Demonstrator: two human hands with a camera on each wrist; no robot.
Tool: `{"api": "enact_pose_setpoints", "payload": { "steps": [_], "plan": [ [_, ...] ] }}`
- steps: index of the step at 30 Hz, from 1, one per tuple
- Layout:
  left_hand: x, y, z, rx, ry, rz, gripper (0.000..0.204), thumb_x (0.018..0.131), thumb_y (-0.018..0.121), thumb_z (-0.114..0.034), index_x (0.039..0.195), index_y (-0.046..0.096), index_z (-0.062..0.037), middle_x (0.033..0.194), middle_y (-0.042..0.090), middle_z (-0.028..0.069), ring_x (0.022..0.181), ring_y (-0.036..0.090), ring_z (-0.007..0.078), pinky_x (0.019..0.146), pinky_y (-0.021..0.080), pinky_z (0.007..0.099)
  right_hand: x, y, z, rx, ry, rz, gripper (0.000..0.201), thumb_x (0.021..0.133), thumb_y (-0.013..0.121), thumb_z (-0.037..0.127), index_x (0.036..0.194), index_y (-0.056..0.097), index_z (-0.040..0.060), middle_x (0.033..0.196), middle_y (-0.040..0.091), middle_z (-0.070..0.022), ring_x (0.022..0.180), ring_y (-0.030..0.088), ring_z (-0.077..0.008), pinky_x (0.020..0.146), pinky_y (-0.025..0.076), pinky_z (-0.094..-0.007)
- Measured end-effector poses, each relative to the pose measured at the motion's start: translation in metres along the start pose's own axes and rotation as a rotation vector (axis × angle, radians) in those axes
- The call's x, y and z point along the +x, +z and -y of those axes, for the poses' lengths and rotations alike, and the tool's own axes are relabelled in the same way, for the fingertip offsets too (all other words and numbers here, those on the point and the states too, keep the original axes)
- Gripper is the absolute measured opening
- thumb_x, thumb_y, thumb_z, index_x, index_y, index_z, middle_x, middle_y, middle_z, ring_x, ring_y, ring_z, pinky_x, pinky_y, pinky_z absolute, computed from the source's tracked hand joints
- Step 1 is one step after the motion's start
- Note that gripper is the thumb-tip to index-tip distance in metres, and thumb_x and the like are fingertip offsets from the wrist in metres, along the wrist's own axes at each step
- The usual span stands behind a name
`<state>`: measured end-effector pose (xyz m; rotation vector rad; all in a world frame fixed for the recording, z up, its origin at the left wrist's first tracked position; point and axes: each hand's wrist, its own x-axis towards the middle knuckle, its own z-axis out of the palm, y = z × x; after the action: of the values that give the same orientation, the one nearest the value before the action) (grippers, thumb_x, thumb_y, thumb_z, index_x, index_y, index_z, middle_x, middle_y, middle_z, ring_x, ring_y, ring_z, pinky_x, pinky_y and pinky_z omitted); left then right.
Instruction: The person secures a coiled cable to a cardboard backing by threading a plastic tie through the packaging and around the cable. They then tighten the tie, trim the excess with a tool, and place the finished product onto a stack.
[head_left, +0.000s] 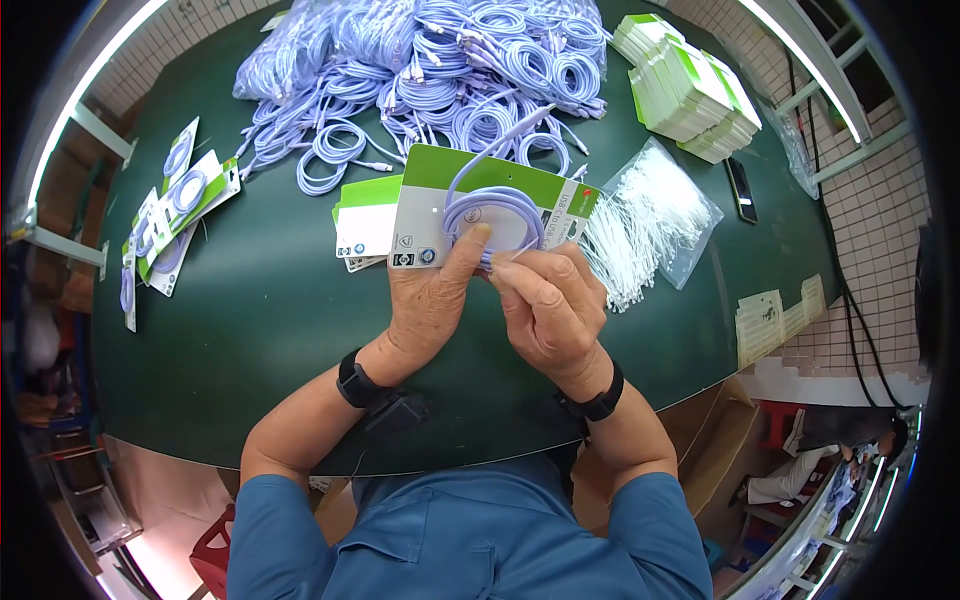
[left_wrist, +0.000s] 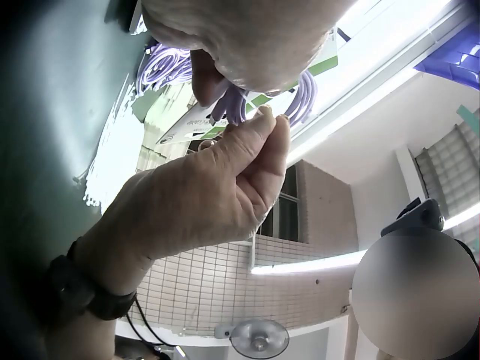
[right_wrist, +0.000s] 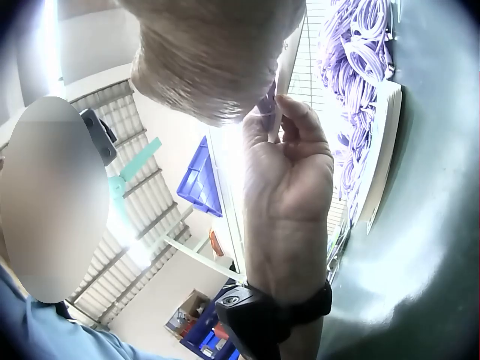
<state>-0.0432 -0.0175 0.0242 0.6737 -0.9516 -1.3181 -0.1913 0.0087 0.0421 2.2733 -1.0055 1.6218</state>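
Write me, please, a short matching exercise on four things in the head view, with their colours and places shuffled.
Column one
1. Held cable coil
2. Phone
3. Loose ties
4. Stacked cards

Column two
A. White, partly out of a clear bag
B. Green and white, right of the big cable pile
C. Lilac, against a single card
D. Dark, lying just right of the bag

Pairs: 1-C, 2-D, 3-A, 4-B.
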Motion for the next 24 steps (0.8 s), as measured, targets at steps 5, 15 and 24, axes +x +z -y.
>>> {"api": "enact_pose_setpoints", "payload": {
  "steps": [5,15,24],
  "plan": [
    [0.007,-0.003,0.001,-0.031,-0.033,-0.003,0.029,0.101,0.073,-0.007,0.126,0.061,-0.0010,0.111,0.069,0.0056,0.091,0.069,0.0118,0.068,0.060,0.0259,0.003,0.001,-0.003,-0.096,-0.056,-0.002,0.038,0.075,0.082,-0.011,0.110,0.074,0.0029,0.097,0.075,-0.0073,0.076,0.065,-0.0238,0.062,0.051,-0.0324],
    [-0.001,0.001,0.010,-0.067,-0.101,-0.014,0.035,0.100,0.074,-0.008,0.131,0.058,-0.0014,0.115,0.068,0.0071,0.095,0.069,0.0125,0.070,0.062,0.0253,-0.001,-0.005,-0.012,-0.144,-0.120,0.071,0.043,0.068,0.077,0.002,0.111,0.079,0.0062,0.098,0.071,-0.0036,0.079,0.062,-0.0208,0.064,0.052,-0.0321],
    [-0.001,0.000,0.010,-0.068,-0.090,0.008,0.033,0.100,0.075,-0.009,0.129,0.060,-0.0010,0.113,0.069,0.0073,0.095,0.069,0.0138,0.071,0.062,0.0267,-0.001,-0.007,-0.009,-0.120,-0.125,0.089,0.042,0.068,0.079,0.002,0.109,0.079,0.0082,0.099,0.072,-0.0023,0.079,0.062,-0.0203,0.065,0.049,-0.0324]
  ]
}}
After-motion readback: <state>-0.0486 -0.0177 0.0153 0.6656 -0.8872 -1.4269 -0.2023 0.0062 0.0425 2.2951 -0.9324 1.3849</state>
